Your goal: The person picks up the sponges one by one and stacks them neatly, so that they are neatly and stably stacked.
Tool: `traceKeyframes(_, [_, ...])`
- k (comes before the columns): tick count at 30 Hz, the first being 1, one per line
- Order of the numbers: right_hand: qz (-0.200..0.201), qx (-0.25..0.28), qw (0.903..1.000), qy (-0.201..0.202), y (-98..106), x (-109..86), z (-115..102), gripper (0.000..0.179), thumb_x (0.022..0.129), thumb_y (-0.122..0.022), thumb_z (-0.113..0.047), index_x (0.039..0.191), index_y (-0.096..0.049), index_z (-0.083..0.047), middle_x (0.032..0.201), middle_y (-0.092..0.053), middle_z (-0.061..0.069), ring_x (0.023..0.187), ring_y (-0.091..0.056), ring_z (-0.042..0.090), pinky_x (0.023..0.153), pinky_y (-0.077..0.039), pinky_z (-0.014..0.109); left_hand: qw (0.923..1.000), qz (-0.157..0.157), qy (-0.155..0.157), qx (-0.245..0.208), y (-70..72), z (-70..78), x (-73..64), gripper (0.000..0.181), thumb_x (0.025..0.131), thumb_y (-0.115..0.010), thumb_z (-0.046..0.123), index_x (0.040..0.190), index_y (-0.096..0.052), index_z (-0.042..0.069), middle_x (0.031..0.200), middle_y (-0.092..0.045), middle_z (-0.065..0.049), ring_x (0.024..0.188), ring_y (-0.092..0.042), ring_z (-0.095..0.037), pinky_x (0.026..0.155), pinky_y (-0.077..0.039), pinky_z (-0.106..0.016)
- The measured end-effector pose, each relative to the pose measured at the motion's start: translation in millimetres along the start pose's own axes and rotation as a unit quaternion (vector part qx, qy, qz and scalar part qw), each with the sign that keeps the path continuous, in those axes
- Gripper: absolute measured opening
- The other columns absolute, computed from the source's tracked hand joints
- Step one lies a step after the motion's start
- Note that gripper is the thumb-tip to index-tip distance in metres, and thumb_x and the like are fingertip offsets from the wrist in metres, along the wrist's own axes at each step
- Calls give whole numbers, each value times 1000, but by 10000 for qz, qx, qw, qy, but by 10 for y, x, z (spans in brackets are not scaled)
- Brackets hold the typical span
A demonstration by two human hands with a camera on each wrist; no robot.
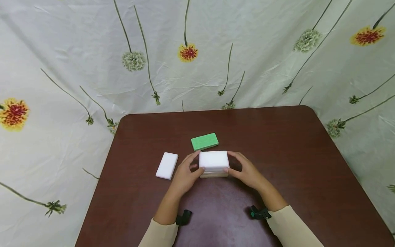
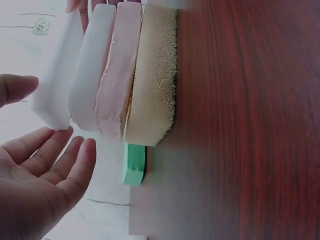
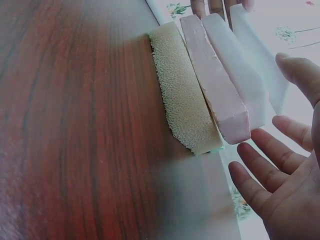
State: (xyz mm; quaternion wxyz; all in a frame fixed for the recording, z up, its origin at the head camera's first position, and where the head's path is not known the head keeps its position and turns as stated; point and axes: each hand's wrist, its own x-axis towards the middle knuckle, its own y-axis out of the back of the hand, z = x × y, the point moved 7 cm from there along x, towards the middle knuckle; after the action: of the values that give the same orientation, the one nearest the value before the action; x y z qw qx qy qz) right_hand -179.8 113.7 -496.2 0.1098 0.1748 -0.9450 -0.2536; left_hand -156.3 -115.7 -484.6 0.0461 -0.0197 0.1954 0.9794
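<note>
A stack of sponges stands in front of me in the head view. Its base is a porous beige sponge [image 2: 152, 75], with a pink block [image 2: 120, 70] above that and a white sponge [image 2: 95, 70] third. The uppermost white sponge [image 1: 214, 159] is held between my two hands, close over the one beneath. My left hand [image 1: 185, 175] grips its left end, thumb at the near corner and fingers at the far side. My right hand [image 1: 249, 173] grips the right end the same way. In the right wrist view, other fingers spread beside the pink block.
A green sponge [image 1: 205, 141] lies flat just behind the stack. Another white sponge [image 1: 167, 166] lies left of my left hand. The dark brown table [image 1: 293, 147] ends at a flower-patterned cloth [image 1: 262, 34] behind it. Each wrist wears a black strap mount [image 1: 260, 212].
</note>
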Motion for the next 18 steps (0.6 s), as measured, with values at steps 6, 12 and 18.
traceKeyframes(6, [3,30,10000,-54,-2,-2,18,65,88,-80,-24,146,-51,-15,142,-58,11,130,-55,35,106,-45,57,9997,-70,199,-83,-19,-44,5,65,91,-73,16,149,-50,30,153,-49,0,127,-62,-33,104,-52,-43])
traceKeyframes(12, [-33,30,10000,-13,-13,-2,17,69,89,-79,-20,149,-48,-12,142,-57,13,132,-54,34,108,-45,56,9996,-143,225,-111,-28,-60,6,65,91,-73,16,150,-49,30,155,-47,-1,128,-61,-34,103,-53,-44])
traceKeyframes(18, [-59,-48,10000,-46,-12,-12,8,67,88,-80,-21,147,-50,-13,142,-57,12,133,-53,33,108,-44,57,9995,-221,208,-98,-32,-83,4,69,89,-74,16,151,-48,28,156,-46,-2,130,-60,-35,102,-53,-44])
